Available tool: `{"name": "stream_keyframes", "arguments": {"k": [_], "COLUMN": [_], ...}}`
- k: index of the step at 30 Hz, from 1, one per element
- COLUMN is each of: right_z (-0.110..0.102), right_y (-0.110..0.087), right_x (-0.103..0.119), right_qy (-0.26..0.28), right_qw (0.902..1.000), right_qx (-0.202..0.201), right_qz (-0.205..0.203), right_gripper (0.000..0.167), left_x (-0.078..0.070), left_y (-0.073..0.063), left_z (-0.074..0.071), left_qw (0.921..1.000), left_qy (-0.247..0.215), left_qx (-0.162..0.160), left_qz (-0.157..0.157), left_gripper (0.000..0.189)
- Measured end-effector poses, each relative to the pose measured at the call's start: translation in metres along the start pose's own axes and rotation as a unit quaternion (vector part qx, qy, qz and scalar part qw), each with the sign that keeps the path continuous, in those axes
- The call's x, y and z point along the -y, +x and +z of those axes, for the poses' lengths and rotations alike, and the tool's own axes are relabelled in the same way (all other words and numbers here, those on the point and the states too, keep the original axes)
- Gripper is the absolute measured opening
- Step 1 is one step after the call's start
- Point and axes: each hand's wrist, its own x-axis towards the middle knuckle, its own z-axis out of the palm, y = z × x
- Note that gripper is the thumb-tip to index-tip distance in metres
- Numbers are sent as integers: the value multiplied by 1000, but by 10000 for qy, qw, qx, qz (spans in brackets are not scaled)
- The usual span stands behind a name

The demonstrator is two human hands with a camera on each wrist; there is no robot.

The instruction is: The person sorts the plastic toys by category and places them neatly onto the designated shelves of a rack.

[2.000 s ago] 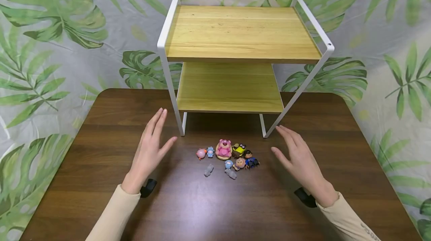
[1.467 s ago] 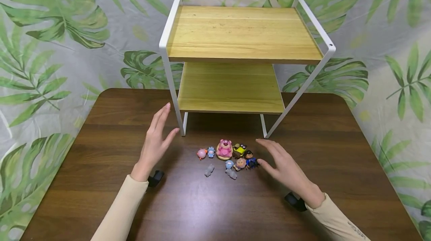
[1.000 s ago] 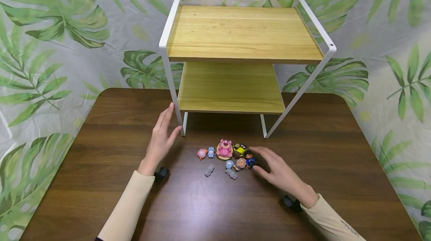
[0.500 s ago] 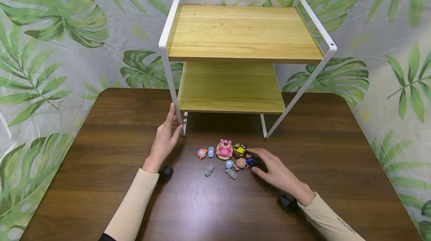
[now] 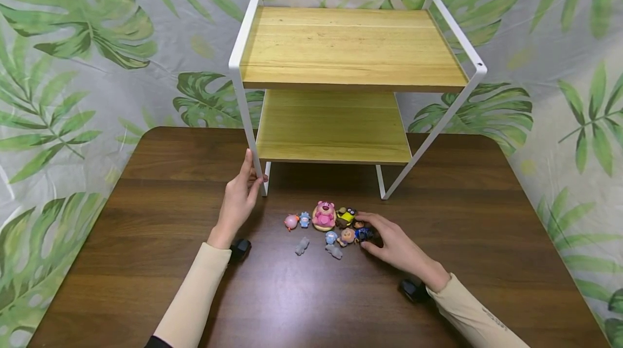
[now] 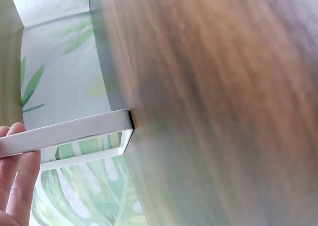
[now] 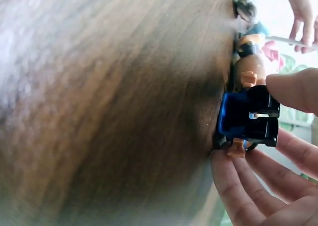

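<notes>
Leaf-print backdrop [image 5: 92, 13] surrounds brown wood-grain table [image 5: 311, 299]. Left hand [image 5: 236, 205] pinches white shelf leg [image 5: 246, 121]; right hand [image 5: 401, 246], fingers curled, grips blue figure [image 7: 233, 114].

Left hand [image 5: 236, 202]: several fingers are partly hidden behind the white leg [image 5: 243, 111]; the hand is cut off at the left edge of its wrist view. Right hand [image 5: 399, 244]: cut off at the right edge of its wrist view. Blue figure [image 7: 234, 114], between the right fingers: partly covered in the head view. Toys [image 7: 252, 64] beyond the right thumb: overlapping, the farthest blurred. Grey figure [image 5: 302, 246], between both hands' fingers: features too small to tell. Tabletop [image 6: 223, 87] beside the left fingers: blurred. Sleeve marking [image 5: 500, 320], behind the right fingers: illegible.
</notes>
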Motion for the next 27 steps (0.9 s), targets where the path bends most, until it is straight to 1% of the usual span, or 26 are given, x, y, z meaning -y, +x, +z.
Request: {"name": "stream_keyframes", "arguments": {"k": [3,9,15,18,25,27], "right_z": [0,2,-1,-5,-14,-16], "right_y": [1,0,0,1,5,7], "right_x": [0,-3,-3,0,9,10], "right_qy": [62,382,430,463,153,134], "right_qw": [10000,9990,9984,9977,9967,9962], "right_qx": [-25,-201,-364,-470,-675,-705], "right_qz": [-40,-123,-106,-160,-425,-492], "right_gripper": [49,47,47,48,47,46], "left_x": [0,-1,-1,-1,-1,-1], "left_y": [0,0,-1,-1,-1,-1], "left_z": [1,1,3,2,3,3], "left_qw": [10000,10000,9998,9997,9997,9997], "left_qy": [11,35,147,161,179,175], "left_qx": [-34,-65,-97,-104,-100,-103], "left_qz": [-8,-47,-110,-118,-103,-116], "left_gripper": [110,107,108,108,106,106]}}
